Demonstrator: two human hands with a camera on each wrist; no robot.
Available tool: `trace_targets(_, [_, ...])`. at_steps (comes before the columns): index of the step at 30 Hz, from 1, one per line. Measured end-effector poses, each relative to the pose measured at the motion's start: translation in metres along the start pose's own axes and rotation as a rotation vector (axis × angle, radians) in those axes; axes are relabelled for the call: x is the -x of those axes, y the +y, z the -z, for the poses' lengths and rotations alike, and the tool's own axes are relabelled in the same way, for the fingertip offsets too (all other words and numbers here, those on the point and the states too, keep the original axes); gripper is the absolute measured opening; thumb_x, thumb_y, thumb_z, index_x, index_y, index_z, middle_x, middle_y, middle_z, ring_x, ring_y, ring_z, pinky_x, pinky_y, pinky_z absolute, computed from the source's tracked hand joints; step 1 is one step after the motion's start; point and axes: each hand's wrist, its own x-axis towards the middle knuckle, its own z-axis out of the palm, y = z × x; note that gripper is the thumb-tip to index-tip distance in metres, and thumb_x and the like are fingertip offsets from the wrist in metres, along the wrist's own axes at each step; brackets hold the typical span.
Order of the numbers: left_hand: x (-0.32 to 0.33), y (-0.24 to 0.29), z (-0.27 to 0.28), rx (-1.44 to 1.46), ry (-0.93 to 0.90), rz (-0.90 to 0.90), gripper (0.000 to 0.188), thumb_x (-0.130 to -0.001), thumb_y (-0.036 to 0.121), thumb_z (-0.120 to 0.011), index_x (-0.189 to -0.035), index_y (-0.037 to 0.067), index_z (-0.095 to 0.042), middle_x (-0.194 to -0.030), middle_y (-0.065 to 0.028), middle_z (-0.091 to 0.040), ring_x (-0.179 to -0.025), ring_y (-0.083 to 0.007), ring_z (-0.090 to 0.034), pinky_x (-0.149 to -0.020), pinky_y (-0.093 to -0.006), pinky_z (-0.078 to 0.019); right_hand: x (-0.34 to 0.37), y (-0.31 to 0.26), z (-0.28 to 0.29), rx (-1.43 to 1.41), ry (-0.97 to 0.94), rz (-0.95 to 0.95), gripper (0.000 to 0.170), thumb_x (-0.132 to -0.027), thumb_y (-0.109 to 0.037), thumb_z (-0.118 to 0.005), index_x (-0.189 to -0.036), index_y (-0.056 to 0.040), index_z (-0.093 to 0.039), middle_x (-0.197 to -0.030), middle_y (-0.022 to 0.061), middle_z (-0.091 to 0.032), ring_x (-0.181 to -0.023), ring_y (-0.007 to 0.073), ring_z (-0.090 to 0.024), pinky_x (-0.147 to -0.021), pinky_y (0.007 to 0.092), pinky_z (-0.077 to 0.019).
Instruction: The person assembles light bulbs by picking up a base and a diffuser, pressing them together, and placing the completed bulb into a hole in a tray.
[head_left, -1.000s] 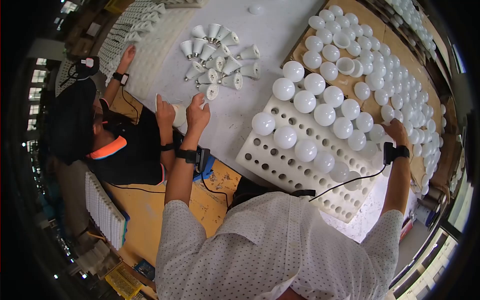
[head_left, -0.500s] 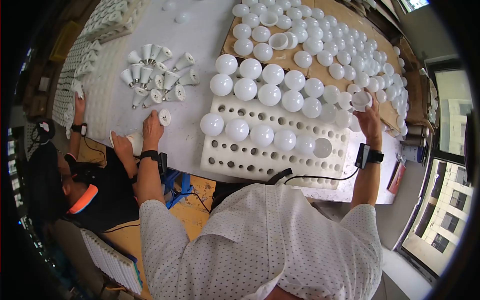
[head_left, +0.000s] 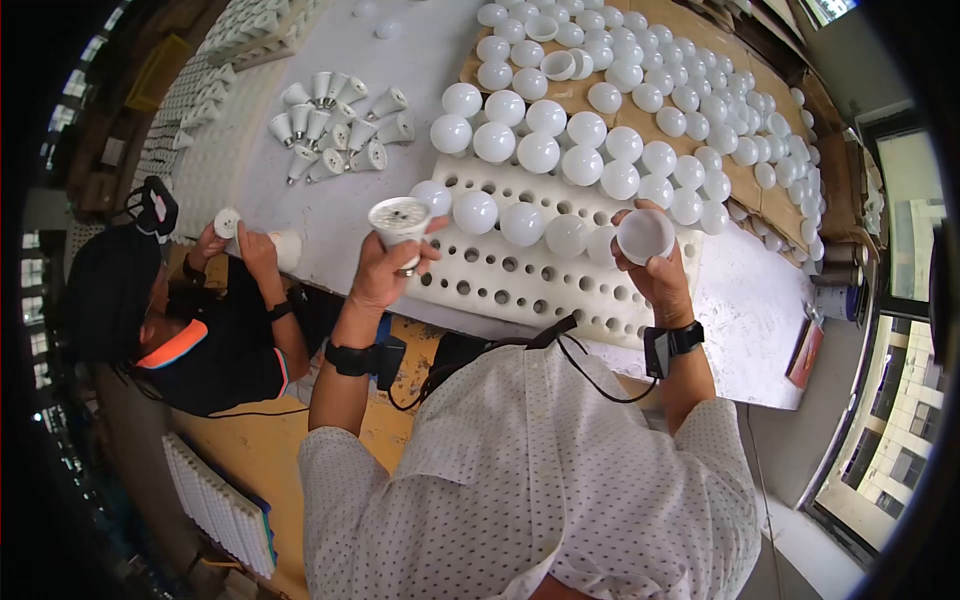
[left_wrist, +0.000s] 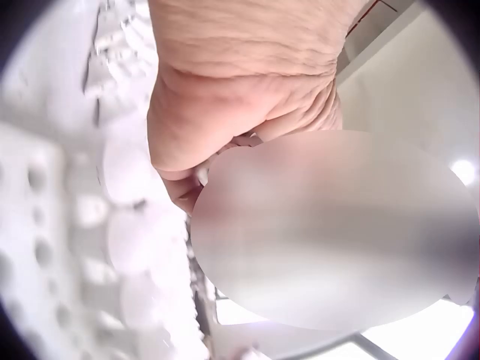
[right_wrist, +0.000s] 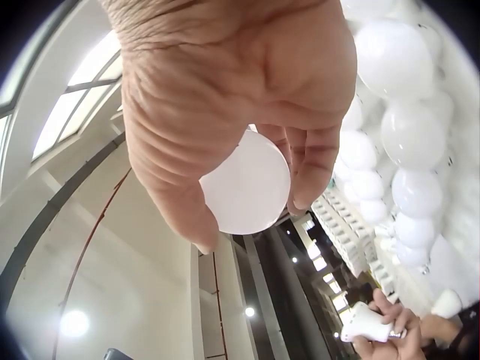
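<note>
My left hand (head_left: pixel 380 275) grips a white LED bulb base (head_left: pixel 400 218), its wide round face turned up and its metal screw end down. In the left wrist view a large blurred patch hides most of what the fingers hold. My right hand (head_left: pixel 664 288) holds a white bulb cover (head_left: pixel 645 237) by its sides, the hollow side facing up; the cover (right_wrist: pixel 249 186) shows between thumb and fingers in the right wrist view. Both hands are raised above the near part of a white foam tray (head_left: pixel 510 265) with rows of holes, where round white bulbs (head_left: pixel 538 152) stand in rows.
Many white covers lie on a cardboard sheet (head_left: pixel 680 123) at the back right. A cluster of bulb bases (head_left: pixel 335 125) sits on the table left of the tray. At the left, another person (head_left: pixel 215 345) handles a bulb base; more filled foam trays stand behind.
My right hand has picked up a cover at the cardboard's edge and drawn it toward the body. The left hand has lifted a bulb base and moved right, over the tray's corner.
</note>
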Motion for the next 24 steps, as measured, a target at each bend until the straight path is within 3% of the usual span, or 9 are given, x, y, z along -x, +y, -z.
trace_targets(2, [0.002, -0.003, -0.047, 0.003, -0.132, 0.118, 0.051, -0.071, 0.021, -0.067, -0.110, -0.007, -0.049, -0.099, -0.0266, -0.060, -0.060, -0.0128, -0.056, -0.048, -0.0222, -0.0420, 0.000, 0.009, -0.010, -0.054, -0.057, -0.055, 0.077, -0.063, -0.032, -0.075, -0.124, -0.0049, -0.037, -0.111, 0.0140, -0.051, -0.081, 0.0208, -0.057, -0.060, 0.0256, -0.0456])
trace_targets(5, [-0.003, -0.020, -0.086, -0.066, -0.343, 0.175, 0.053, -0.072, 0.021, -0.070, -0.112, -0.006, -0.048, -0.099, -0.0234, -0.061, -0.062, -0.0113, -0.059, -0.046, -0.0187, -0.0438, 0.004, 0.018, -0.019, -0.123, -0.121, -0.135, 0.076, -0.064, -0.033, -0.074, -0.124, -0.0045, -0.037, -0.110, 0.0133, -0.052, -0.080, 0.0206, -0.057, -0.061, 0.0260, -0.0452])
trace_targets(16, [-0.005, -0.038, -0.107, -0.106, -0.438, 0.231, 0.045, -0.072, 0.025, -0.073, -0.103, -0.003, -0.055, -0.087, -0.0138, -0.063, -0.059, -0.0105, -0.058, -0.044, -0.0180, -0.0440, 0.019, 0.020, -0.026, -0.174, -0.161, -0.153, 0.078, -0.063, -0.032, -0.075, -0.124, -0.0031, -0.037, -0.107, 0.0134, -0.054, -0.081, 0.0191, -0.057, -0.063, 0.0262, -0.0467])
trace_targets(24, [-0.005, -0.041, -0.103, -0.151, -0.455, 0.261, 0.053, -0.070, 0.029, -0.074, -0.106, -0.005, -0.053, -0.089, -0.0165, -0.063, -0.057, -0.0104, -0.056, -0.044, -0.0195, -0.0438, 0.020, 0.017, -0.029, -0.127, -0.188, -0.188, 0.075, -0.063, -0.030, -0.075, -0.123, -0.0031, -0.038, -0.106, 0.0138, -0.055, -0.079, 0.0188, -0.058, -0.061, 0.0265, -0.0472])
